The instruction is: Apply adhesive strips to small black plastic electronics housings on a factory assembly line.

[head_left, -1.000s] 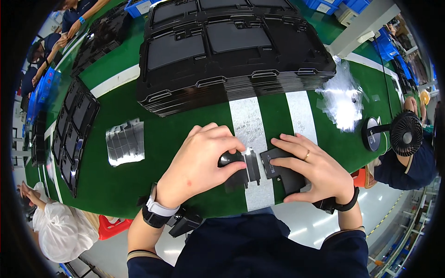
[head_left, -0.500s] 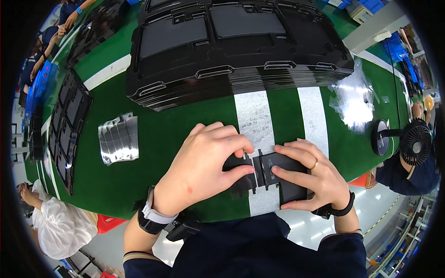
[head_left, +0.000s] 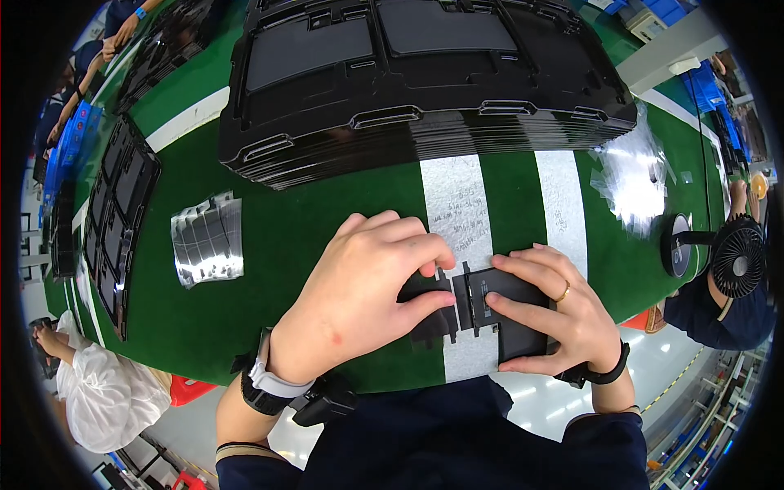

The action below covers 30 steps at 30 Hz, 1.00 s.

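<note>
Both of my hands have drawn a little closer together over the last second, and the black part between them now sits squarely across the pale stripe instead of angled beside it. My left hand (head_left: 359, 286) lies over the left half of the flat black part (head_left: 490, 306), with thumb and forefinger pinched on its notched middle section. My right hand (head_left: 563, 314) presses down on the right half, fingers (head_left: 523, 314) spread flat across the top and thumb tucked at the near edge; a ring shows on one finger. So both sets of fingers are clamped on the same piece, neither one released.

That part rests on the green counter (head_left: 310, 245), close to the near edge and right in front of my body, half over the grey stripe (head_left: 457, 196) that runs away from me.

Beyond my hands, a tall stack of black moulded trays (head_left: 425, 82) fills the far side of the counter. To my left lies a small fan of shiny silver foil sheets (head_left: 207, 239), well apart from the part. Further left, more black trays (head_left: 114, 212) stand along the counter's edge. To my right, a heap of clear film pieces (head_left: 633, 175) sits near a small black desk fan (head_left: 735, 261), and another person in dark clothing is just beyond it. A person in white is at the lower left.
</note>
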Motion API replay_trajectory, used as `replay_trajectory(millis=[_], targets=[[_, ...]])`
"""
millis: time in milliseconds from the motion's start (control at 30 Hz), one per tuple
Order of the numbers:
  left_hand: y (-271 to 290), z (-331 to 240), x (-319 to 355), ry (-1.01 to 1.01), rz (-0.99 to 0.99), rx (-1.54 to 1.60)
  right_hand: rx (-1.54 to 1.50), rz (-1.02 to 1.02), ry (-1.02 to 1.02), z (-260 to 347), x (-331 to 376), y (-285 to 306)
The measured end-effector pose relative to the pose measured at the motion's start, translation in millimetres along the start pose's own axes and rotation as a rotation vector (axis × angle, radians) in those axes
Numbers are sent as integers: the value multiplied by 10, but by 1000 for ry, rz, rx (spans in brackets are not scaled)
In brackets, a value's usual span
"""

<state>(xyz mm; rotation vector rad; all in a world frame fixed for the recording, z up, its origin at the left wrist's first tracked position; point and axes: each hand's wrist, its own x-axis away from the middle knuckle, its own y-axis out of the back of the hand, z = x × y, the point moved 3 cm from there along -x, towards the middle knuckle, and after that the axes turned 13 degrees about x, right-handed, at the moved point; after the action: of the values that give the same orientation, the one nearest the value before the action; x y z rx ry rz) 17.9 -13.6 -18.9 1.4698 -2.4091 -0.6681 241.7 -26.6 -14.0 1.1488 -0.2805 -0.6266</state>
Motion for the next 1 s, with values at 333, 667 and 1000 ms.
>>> replay_trajectory(millis=[333, 667, 1000], targets=[[-7, 23, 14, 9, 5, 2, 3, 7, 3, 13, -11, 9], [126, -65, 22, 203, -35, 576, -14, -507, 2, 92, -327, 431], [183, 82, 21, -87, -577, 462, -567, -647, -179, -128, -781, -36]])
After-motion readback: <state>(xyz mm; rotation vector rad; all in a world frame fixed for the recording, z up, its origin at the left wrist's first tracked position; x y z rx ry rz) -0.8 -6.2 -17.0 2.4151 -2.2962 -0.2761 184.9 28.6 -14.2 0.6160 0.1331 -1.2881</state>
